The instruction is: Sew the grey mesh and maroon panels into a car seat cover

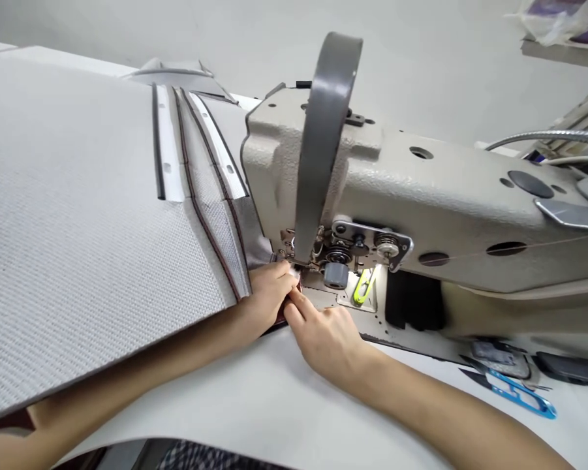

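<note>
The left hand [269, 290] is curled tight, its fingertips bunched on the near corner of the grey fabric panel [92, 222], right where the cloth meets the needle area [294, 264] of the sewing machine [421, 209]. It grips the cloth's edge there, knuckles up. The left forearm runs back under the panel's lower edge, so the cloth drapes over it.

The right hand [323, 333] lies just beside the left, touching it at the fingertips. Its index finger is stretched forward to the dark red edge of the cloth, while the other fingers are folded loosely under. The thumb is hidden, so I cannot tell whether this hand pinches the edge or only presses on it.

The panel spreads to the left and away from both hands, flat on the white table [254, 398], with dark red seams [210, 215] running from the far side down to the point that the hands hold. Only that corner is in the grip; the rest lies free.

A grey strap [323, 137] loops over the machine's head, directly above the hands. A yellow-green clip [365, 285] sits on the lit plate just right of the needle area, near the right hand but apart from it. Blue thread snips [523, 395] lie on the table well to the right.
</note>
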`<state>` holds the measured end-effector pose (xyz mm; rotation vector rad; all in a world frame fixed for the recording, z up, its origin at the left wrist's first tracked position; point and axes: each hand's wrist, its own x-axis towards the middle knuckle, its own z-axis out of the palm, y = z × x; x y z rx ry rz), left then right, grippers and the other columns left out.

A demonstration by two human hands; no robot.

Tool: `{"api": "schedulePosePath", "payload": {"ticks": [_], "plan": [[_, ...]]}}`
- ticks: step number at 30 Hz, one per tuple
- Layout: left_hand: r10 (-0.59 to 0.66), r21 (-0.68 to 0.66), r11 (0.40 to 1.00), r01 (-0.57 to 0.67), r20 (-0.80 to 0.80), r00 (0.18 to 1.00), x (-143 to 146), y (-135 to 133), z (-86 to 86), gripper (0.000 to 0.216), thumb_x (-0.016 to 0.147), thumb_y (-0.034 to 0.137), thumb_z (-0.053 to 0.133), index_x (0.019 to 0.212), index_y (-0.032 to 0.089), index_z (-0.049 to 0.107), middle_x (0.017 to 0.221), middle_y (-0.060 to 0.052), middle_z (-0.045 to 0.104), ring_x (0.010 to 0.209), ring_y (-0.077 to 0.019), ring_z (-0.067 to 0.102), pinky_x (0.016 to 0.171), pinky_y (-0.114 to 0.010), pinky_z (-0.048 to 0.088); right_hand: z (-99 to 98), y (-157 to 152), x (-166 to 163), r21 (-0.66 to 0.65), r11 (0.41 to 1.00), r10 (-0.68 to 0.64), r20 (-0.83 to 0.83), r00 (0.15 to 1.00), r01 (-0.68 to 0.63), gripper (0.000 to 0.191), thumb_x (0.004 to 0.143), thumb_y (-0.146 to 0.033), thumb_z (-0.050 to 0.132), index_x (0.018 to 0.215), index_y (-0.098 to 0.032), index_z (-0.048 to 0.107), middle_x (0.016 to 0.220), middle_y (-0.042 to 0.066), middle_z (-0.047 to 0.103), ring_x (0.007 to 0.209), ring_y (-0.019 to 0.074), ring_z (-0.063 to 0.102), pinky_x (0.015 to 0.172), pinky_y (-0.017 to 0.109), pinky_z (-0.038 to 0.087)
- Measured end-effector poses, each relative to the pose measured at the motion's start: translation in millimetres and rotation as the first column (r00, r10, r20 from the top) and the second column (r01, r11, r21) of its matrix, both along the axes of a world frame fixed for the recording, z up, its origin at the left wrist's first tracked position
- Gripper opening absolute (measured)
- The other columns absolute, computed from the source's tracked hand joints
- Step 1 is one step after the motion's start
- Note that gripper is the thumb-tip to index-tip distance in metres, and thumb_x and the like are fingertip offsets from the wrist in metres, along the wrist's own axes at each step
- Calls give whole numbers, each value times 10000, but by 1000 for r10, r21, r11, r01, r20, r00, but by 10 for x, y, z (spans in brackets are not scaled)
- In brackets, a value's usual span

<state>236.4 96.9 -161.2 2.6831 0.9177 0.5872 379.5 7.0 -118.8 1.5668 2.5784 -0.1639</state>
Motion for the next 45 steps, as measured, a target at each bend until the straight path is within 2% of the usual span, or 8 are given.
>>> {"api": "schedulePosePath", "payload": {"ticks": [6,9,17,20,29,37,41,45], "plan": [[33,28,999,-31,-41,999,20,-18,247,238,892,50,382,742,165,528,784,-39,559,731,-176,524,669,-305,411,14,72,30,-6,999,-43,9,999,43,261,865,-63,396,1049,-150,559,1353,178,561,615,164,655,493,293,497],[-8,140,990,9,-5,1000,-40,-61,342,219,899,54,385,782,164,535,788,-39,550,740,-174,525,686,-296,434,-16,77,47,14,1000,-27,-10,1000,27,310,851,-54,396,1110,-134,548,1358,198,550,619,156,645,498,285,486],[25,114,993,-36,95,995,-190,6,254,246,878,68,456,1048,177,598,918,-44,579,921,-176,563,902,-278,460,-40,38,54,38,999,1,-41,999,1,471,801,-51,440,1263,-74,530,1337,246,551,648,141,643,550,274,490],[-88,67,994,84,70,994,-231,157,258,244,926,93,426,1028,175,632,967,-56,601,963,-172,555,935,-290,439,-57,41,-15,58,998,25,-8,1000,-24,586,786,-49,435,1369,-2,462,1309,288,560,641,145,647,540,273,501],[-260,-118,959,258,-4,966,-277,256,415,158,959,150,470,952,188,624,891,-3,591,843,-128,548,776,-220,435,-159,-49,-130,223,973,62,-2,998,-60,532,832,-87,409,1345,28,493,1428,326,443,572,145,639,505,306,527],[-281,187,935,301,-127,951,-216,135,402,250,822,-26,430,864,142,610,812,-55,570,826,-195,527,704,-279,426,-88,-85,-137,197,978,68,31,997,-73,504,848,-90,378,1325,17,504,1452,322,416,584,146,657,446,285,498],[-243,200,944,264,-127,962,-177,143,381,250,794,-33,440,831,149,608,795,-49,574,789,-195,527,682,-284,423,-84,-48,-144,188,981,39,6,999,-39,475,838,-87,396,1289,-12,526,1445,308,436,588,137,650,473,278,493],[-216,71,971,229,-152,964,-123,199,416,225,782,-10,467,780,157,618,793,-33,607,768,-179,551,667,-277,413,-100,9,-132,138,990,4,-10,1000,-3,383,866,-108,404,1210,-49,560,1395,279,502,574,132,629,473,268,467]]}}
